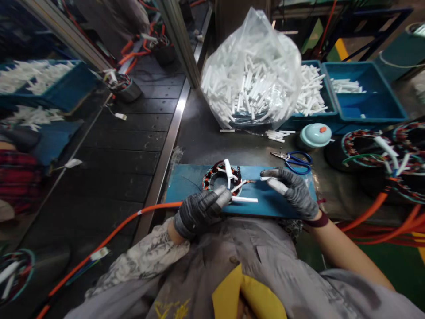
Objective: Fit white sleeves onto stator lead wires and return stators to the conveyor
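Observation:
A motor stator [207, 182] with dark windings and orange-and-teal slots stands on a blue board [186, 178]. White sleeves stick up from it, one of them a thick sleeve [227, 168]. My left hand [202, 212], in a grey and black glove, is closed at its near side, pinching a sleeved wire lead [239, 186] whose bare coppery end points right. Another white sleeve [245, 200] extends rightward by the same fingertips. My right hand [294, 189], gloved too, pinches a short white sleeve [264, 178] just right of the wire end, apart from it.
Blue-handled scissors [297, 160] and a pale blue lidded pot [315, 136] lie beyond the board. Behind are a clear bag of white sleeves [252, 84] and blue bins [363, 116]. More stators [361, 148] stand right. A conveyor [133, 150] runs left; an orange cable [122, 230] crosses it.

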Demonstrator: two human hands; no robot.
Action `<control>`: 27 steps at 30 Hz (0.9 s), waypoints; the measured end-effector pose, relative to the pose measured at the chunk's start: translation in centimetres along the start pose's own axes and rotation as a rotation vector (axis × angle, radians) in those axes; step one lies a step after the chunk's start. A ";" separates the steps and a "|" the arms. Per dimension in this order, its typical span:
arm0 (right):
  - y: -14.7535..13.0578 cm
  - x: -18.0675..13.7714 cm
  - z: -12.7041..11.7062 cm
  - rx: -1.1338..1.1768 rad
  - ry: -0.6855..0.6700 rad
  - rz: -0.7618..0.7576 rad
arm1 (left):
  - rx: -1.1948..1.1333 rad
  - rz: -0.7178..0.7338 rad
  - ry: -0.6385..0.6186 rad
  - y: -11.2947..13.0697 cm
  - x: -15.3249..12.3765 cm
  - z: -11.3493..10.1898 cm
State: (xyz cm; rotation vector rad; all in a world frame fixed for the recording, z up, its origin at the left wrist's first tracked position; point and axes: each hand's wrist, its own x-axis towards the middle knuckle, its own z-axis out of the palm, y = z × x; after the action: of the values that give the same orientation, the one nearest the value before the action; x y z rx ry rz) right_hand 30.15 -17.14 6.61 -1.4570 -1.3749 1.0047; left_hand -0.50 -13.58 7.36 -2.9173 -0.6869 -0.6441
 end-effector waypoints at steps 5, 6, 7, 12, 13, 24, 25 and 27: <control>0.5 0.4 0.7 0.079 -0.072 -0.015 | 0.025 0.012 -0.051 -0.3 -0.2 0.0; 0.6 0.6 0.6 0.086 -0.099 -0.022 | 0.025 0.010 -0.058 -0.4 -0.3 0.0; 0.7 0.8 0.4 0.087 -0.124 -0.035 | 0.021 0.007 -0.066 -0.4 -0.3 -0.1; 0.9 1.3 -0.1 -0.038 -0.178 -0.292 | -0.022 0.013 -0.058 -0.6 0.1 -0.5; 0.8 1.5 0.1 -0.101 -0.188 -0.362 | -0.031 0.021 -0.050 -0.6 0.2 -0.5; -0.7 2.3 2.4 -0.553 -0.347 -0.394 | -0.141 -0.025 -0.189 -2.5 2.2 0.5; -0.2 2.4 2.4 -0.404 -0.412 -0.253 | -0.154 -0.034 -0.232 -2.7 2.7 0.6; 0.7 2.6 2.7 -0.099 -0.511 0.049 | -0.169 -0.058 -0.312 -3.0 3.5 0.7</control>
State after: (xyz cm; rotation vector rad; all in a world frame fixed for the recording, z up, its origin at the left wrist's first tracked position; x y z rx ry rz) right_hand 27.92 -14.33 5.18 -1.3622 -1.7739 1.4247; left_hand 1.29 -9.32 8.18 -3.2037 -0.7842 -0.2615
